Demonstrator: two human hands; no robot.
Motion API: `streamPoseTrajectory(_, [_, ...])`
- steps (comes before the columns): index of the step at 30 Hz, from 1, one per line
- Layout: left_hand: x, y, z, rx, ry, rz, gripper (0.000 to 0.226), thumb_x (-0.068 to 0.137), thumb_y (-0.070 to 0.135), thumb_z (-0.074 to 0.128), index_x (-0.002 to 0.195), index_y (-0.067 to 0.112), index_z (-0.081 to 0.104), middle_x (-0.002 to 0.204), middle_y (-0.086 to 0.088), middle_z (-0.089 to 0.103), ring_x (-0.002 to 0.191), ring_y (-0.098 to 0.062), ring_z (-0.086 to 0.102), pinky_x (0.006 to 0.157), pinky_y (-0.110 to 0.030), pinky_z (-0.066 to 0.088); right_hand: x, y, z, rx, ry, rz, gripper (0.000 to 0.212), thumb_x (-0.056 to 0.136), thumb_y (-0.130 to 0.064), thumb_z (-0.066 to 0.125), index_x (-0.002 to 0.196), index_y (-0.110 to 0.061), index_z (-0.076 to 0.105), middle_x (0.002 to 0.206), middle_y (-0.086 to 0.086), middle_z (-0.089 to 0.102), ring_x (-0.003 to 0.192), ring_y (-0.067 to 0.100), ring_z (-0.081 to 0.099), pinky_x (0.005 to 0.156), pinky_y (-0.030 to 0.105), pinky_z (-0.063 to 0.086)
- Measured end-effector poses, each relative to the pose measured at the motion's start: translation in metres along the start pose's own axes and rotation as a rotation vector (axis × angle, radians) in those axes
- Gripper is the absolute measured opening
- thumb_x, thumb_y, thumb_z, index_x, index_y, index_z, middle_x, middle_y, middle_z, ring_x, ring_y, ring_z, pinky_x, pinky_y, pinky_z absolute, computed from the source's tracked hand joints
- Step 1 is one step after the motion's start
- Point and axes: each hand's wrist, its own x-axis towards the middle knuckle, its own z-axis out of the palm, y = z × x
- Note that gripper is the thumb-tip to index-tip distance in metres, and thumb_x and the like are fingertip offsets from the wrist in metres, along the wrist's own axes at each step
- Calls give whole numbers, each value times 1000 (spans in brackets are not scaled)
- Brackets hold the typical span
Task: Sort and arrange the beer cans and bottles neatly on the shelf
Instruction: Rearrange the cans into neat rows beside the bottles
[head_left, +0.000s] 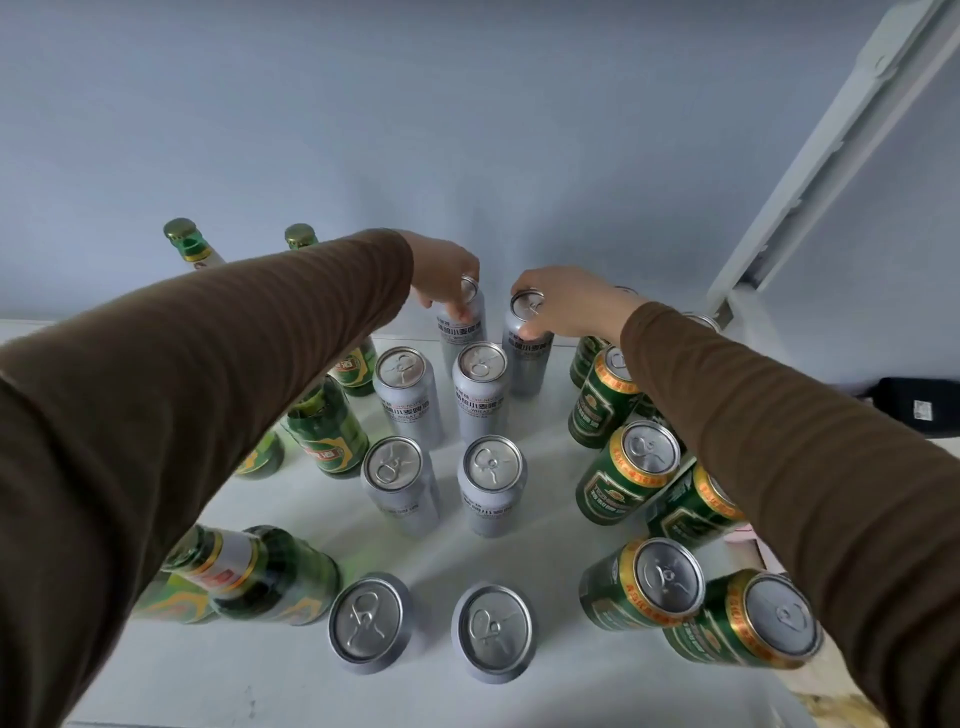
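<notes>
On the white shelf (545, 519) several silver cans stand upright in two columns down the middle. My left hand (441, 275) grips the top of the rear left silver can (465, 332). My right hand (566, 304) grips the top of the rear right silver can (527, 353). Both cans stand on the shelf near the back wall. Green beer bottles (324, 431) stand on the left, partly hidden by my left sleeve. Green cans with gold rims (626, 475) stand on the right, some hidden under my right sleeve.
The pale blue wall rises just behind the rear cans. A white shelf upright (831, 156) slants at the right. A black object (919, 405) lies beyond the shelf at the far right. Bare shelf shows along the front edge (260, 691).
</notes>
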Motion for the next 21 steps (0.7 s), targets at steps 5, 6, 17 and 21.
streamPoseTrajectory(5, [-7,-22,-1,87,-6,-77,62,82,30,81,135,18,51,125,-13,59,94,-33,72,88,-41,58,18,-19,2,21,24,-42,59,87,-26,72,142,-19,51,142,6,54,127,30,52,99,33,42])
streamPoseTrajectory(6, [-8,-25,-1,100,-12,-90,63,82,31,81,135,18,50,124,-13,60,94,-33,72,88,-40,57,22,-23,3,24,22,-51,60,87,-26,72,142,-18,51,143,6,54,128,30,51,101,34,42])
streamPoseTrajectory(17, [-11,-47,-5,146,-27,-150,65,83,39,79,136,17,48,121,-15,62,88,-29,73,89,-41,58,46,-47,7,-14,61,-55,57,87,-31,72,139,-17,54,141,5,57,127,28,53,103,36,44])
streamPoseTrajectory(21, [-11,-49,-5,158,-47,-143,67,82,40,79,137,19,47,122,-15,63,88,-28,73,91,-42,57,49,-52,7,-28,62,-41,57,87,-33,72,137,-13,56,139,8,58,126,29,54,103,39,44])
